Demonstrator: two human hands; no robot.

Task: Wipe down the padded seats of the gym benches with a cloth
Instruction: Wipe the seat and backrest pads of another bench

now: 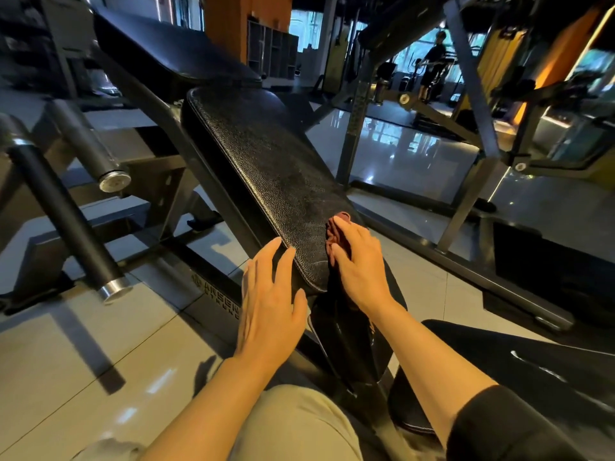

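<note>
A black textured padded seat (263, 168) slopes away from me on a dark steel frame. A second black pad (166, 51) lies beyond it, higher up. My right hand (357, 261) presses a bunched reddish-brown cloth (336, 224) onto the seat's near right corner. My left hand (269, 297) hovers with fingers spread at the seat's near left edge, fingertips at the pad's rim, holding nothing.
Two black roller bars with metal end caps (66, 214) (90, 148) jut out on the left. A steel machine frame (466, 78) stands to the right, over glossy floor tiles (83, 361). A person (432, 64) stands far back. Another dark pad (532, 361) sits at lower right.
</note>
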